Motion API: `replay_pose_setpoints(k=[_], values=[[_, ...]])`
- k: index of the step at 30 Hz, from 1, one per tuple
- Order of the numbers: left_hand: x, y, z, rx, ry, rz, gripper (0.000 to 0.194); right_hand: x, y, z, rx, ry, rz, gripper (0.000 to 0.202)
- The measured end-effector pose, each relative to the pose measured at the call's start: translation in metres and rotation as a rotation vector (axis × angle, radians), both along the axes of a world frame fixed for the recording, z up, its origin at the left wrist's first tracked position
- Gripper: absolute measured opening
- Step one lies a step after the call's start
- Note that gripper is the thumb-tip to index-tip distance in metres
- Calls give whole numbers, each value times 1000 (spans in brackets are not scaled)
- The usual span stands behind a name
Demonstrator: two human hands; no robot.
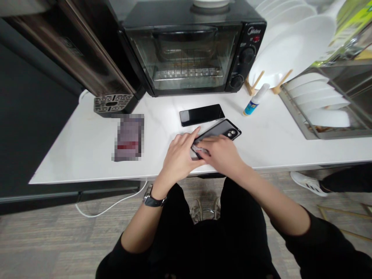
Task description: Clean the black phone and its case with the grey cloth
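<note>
A dark, see-through phone case [213, 130] with a camera cutout lies aslant on the white counter near its front edge. My left hand [180, 153] holds the case's left end, thumb at the near side and index finger at the far side. In the closed fingers of my right hand [219, 152] is a crumpled whitish wipe [200, 149], pressed onto the case; most of it is hidden. Just behind the case lies a black smartphone [202, 115], screen up. A small spray bottle [255, 100] with a blue label stands to the right.
A black toaster oven [192, 58] backs the counter [157, 135]. To the left are a drinks machine with a drip tray [113, 104] and a blurred-out flat item [129, 137]. White plates [293, 42] and a sink with bowls [328, 118] occupy the right. Another person's shoe [308, 183] shows below.
</note>
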State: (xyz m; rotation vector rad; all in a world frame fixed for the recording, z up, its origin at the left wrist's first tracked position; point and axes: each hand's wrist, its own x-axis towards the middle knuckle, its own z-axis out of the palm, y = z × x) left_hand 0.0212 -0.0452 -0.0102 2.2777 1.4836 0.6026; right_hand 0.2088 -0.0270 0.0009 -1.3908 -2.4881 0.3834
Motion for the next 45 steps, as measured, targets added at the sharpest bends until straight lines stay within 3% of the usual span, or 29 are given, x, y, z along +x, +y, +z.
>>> replay_pose_setpoints(k=[2,5,6,8,11,13,15,18,20,24,27,30,33,38,45], values=[[0,-1,0,-3,-4,13,105,19,13,1,41,-44,-121,17],[1,0,0,-14,-18,11,109,51,34,1,215,-174,-414,21],[2,1,0,-17,-19,8,110,55,36,1,240,-187,-435,21],[2,1,0,-17,-19,1,110,46,28,-1,205,-128,-287,19],[1,1,0,6,-21,-7,103,17,3,-5,118,5,107,25],[0,0,-1,18,-17,0,101,11,-6,-7,130,15,208,26],[0,0,-1,9,-10,8,105,25,-2,-8,213,-45,107,23],[1,0,0,-9,-8,8,110,60,13,-8,348,-173,-176,24],[2,1,1,-11,-8,10,110,71,15,-10,398,-202,-267,28],[2,1,0,-1,-11,12,109,47,-19,-18,351,-77,-31,55],[1,0,0,7,-1,-4,107,28,-45,-24,291,-61,91,53],[1,-1,0,8,2,-12,107,33,-47,-24,265,-75,114,55],[1,-2,0,11,-7,-10,109,52,-33,-19,264,-117,76,54],[1,-1,1,1,-8,-11,112,63,-18,-19,349,-140,-179,65],[1,-1,1,-3,-10,-15,112,40,-30,-28,271,-8,-170,72]])
